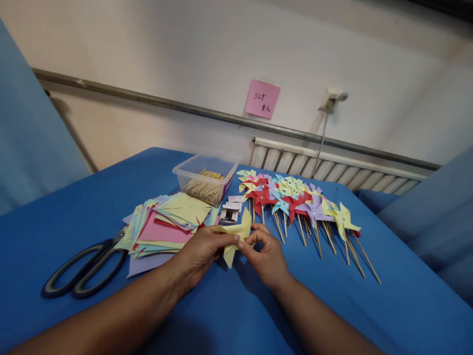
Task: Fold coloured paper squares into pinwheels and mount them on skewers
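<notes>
Both forearms come in from the bottom edge and meet over the blue table (55, 217). Seen from the head camera, the left hand (201, 254) and the right hand (268, 259) are closed together on one yellow paper piece (233, 235), partly folded into pinwheel shape. Each grip is a fingertip pinch: the left fingers press the paper's left side, the right thumb and forefinger nip its middle from the right. That paper sits right between the two hands, just above the table, its long axis tilting from upper right to lower left; neither hand is clearly nearer, since both touch it.

Just left of the hands lies a stack of coloured paper squares (166, 224), with black scissors (83, 268) further left. Behind are a clear box of wooden sticks (205, 183) and a small box (231, 211). To the right, finished pinwheels (295, 199) lie in a row, sticks pointing toward the camera.
</notes>
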Demonstrator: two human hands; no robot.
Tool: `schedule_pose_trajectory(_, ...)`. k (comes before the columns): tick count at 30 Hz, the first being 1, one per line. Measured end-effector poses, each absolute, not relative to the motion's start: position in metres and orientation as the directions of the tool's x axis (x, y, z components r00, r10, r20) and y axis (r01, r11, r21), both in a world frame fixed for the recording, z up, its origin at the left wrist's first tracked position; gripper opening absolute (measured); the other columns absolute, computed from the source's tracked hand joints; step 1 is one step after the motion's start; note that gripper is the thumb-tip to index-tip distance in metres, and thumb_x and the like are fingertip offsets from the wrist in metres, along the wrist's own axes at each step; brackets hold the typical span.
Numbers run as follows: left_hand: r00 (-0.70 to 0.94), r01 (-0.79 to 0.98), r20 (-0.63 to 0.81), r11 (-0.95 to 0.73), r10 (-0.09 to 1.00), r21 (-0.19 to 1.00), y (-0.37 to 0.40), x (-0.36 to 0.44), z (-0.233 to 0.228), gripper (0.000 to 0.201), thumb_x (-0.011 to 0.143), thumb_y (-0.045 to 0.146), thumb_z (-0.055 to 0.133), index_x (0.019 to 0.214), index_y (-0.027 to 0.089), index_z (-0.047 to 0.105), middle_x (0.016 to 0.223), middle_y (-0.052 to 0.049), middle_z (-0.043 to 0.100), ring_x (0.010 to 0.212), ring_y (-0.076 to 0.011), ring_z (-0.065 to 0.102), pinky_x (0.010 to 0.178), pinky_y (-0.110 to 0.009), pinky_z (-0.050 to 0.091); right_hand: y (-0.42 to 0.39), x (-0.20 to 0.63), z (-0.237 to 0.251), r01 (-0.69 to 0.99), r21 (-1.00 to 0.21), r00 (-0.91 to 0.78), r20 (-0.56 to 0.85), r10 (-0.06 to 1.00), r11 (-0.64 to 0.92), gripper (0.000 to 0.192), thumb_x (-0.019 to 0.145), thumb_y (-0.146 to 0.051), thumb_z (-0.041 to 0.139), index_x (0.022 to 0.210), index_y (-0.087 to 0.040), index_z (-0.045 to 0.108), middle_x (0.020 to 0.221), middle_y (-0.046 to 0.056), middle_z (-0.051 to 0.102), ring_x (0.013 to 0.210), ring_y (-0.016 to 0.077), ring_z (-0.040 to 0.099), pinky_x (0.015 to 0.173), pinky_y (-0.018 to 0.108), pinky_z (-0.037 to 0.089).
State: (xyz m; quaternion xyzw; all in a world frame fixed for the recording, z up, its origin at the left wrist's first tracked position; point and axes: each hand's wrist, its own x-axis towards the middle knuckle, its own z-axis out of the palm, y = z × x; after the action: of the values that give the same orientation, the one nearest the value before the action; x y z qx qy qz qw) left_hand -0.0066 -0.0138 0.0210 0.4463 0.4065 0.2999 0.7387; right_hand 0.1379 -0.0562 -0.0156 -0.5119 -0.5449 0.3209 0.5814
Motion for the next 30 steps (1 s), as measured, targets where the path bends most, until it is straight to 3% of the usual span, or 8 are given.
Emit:
schedule_pose_trajectory(11,0.429,-0.194,-0.267,0.377,0.863,0.906,-0.0140,-0.0051,0.0211,0.026,0.066,0.021,0.070,0.090,0.010,0.069,0.075,-0.006,0.070,0.061,-0.0136,0.060,0.059,-0.023,0.047,-0.0590,0.1379,-0.0138,0.232,-0.935,0.189,0.314,0.930,0.269,0.008,0.073,-0.023,0.064,0.066,-0.019,0.064,0.104,0.006,0.059,0.103,0.0205,0.055,0.093,0.034,0.036)
schedule_pose_trajectory(18,0.405,-0.302,-0.353,0.488,0.843,0.819,-0.0113,-0.0074,0.0279,0.018,0.067,0.019,0.069,0.083,0.012,0.068,0.071,-0.005,0.070,0.062,-0.0162,0.063,0.063,-0.026,0.049,-0.0584,0.1389,-0.0131,0.216,-0.924,0.183,0.356,0.916,0.316,0.006,0.069,-0.022,0.070,0.072,-0.020,0.065,0.109,0.007,0.059,0.105,0.0216,0.054,0.096,0.037,0.035)
schedule_pose_trajectory(30,0.450,-0.259,-0.291,0.435,0.844,0.862,-0.0148,-0.0040,0.0199,0.020,0.065,0.017,0.071,0.084,0.012,0.070,0.073,-0.005,0.069,0.064,-0.0147,0.062,0.064,-0.025,0.049,-0.0575,0.1395,-0.0162,0.170,-0.933,0.219,0.351,0.911,0.319,0.007,0.074,-0.023,0.065,0.069,-0.019,0.066,0.111,0.007,0.057,0.108,0.0214,0.053,0.095,0.036,0.035)
